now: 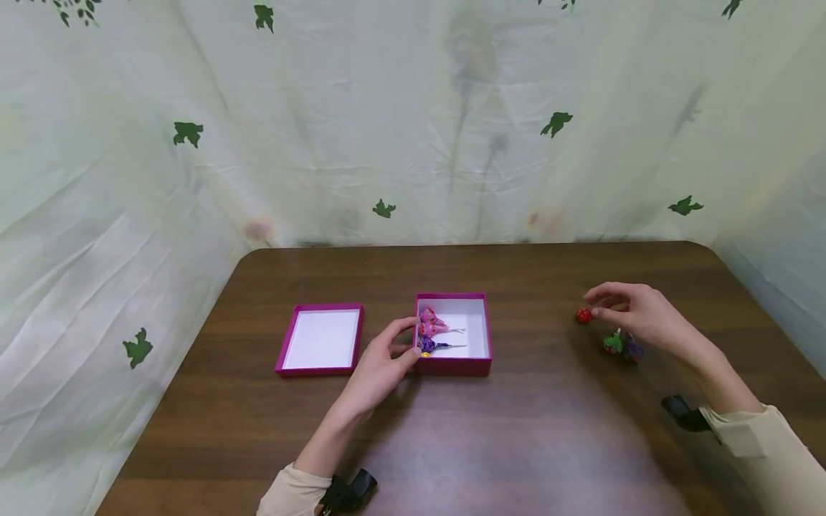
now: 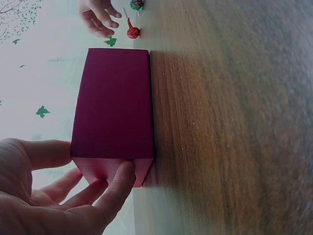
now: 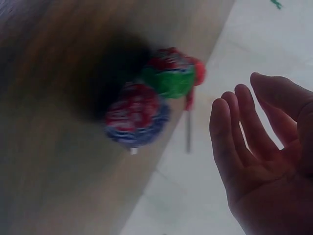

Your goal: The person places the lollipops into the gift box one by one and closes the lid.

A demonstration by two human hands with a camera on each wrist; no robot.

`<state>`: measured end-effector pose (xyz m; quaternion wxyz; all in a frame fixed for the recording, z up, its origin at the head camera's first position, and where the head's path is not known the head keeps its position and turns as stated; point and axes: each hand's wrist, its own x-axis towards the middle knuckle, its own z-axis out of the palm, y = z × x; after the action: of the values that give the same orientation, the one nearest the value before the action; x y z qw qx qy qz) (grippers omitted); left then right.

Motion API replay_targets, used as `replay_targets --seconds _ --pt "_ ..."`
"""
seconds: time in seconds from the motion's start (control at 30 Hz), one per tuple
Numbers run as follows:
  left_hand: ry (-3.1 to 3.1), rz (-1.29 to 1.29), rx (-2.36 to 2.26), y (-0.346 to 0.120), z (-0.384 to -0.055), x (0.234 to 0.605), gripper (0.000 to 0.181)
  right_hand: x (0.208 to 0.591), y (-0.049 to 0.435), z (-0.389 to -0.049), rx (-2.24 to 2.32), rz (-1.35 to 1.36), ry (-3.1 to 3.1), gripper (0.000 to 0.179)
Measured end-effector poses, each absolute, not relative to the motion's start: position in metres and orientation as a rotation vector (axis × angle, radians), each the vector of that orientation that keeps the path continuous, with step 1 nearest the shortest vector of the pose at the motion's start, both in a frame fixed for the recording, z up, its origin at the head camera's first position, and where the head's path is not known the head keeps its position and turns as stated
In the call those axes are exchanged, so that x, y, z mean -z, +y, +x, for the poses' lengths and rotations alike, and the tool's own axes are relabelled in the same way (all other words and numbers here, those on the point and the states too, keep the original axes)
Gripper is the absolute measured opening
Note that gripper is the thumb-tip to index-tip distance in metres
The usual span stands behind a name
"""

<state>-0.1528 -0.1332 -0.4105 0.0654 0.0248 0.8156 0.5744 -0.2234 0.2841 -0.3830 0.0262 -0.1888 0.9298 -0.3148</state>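
Observation:
My left hand (image 1: 382,367) holds the left side of an open magenta box (image 1: 454,367), thumb at its front corner. In the left wrist view its fingers (image 2: 122,183) press the outer wall. Inside the box, pink lollipops (image 1: 431,326) and a purple lollipop (image 1: 429,345) lie along the left wall, with a bit of yellow by the thumb. Over at the right, my right hand (image 1: 635,312) hovers close by a red lollipop (image 1: 584,315), fingers loosely bent and a gap between them. Below it sit a green-and-red lollipop (image 3: 168,78) and a blue-and-red lollipop (image 3: 134,117).
The magenta lid (image 1: 323,371) lies with its white inside up, left of the box. A brown wooden table (image 1: 516,444) bears everything. Behind it hangs a pale curtain (image 1: 413,129) with green leaf shapes. Each wrist carries a black camera.

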Motion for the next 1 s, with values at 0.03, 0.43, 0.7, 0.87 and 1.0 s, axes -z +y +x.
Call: replay_targets --seconds 0.03,0.43,0.7,0.87,1.0 --pt "2.464 0.079 -1.729 -0.133 -0.153 0.411 0.045 0.386 0.286 -0.224 0.986 -0.571 2.860 0.023" --pt "2.453 0.083 -1.742 -0.132 -0.151 0.408 0.046 0.406 0.296 -0.236 0.965 -0.512 2.771 0.023" --pt "2.447 0.072 -1.737 -0.132 -0.150 0.408 0.047 0.408 0.290 -0.241 0.911 -0.565 2.796 0.023" --pt "2.453 0.076 -1.733 -0.132 -0.151 0.408 0.047 0.409 0.287 -0.243 0.895 -0.569 2.796 0.023" --pt "2.450 0.081 -1.746 -0.132 -0.152 0.409 0.047 0.411 0.285 -0.244 0.873 -0.574 2.797 0.025"
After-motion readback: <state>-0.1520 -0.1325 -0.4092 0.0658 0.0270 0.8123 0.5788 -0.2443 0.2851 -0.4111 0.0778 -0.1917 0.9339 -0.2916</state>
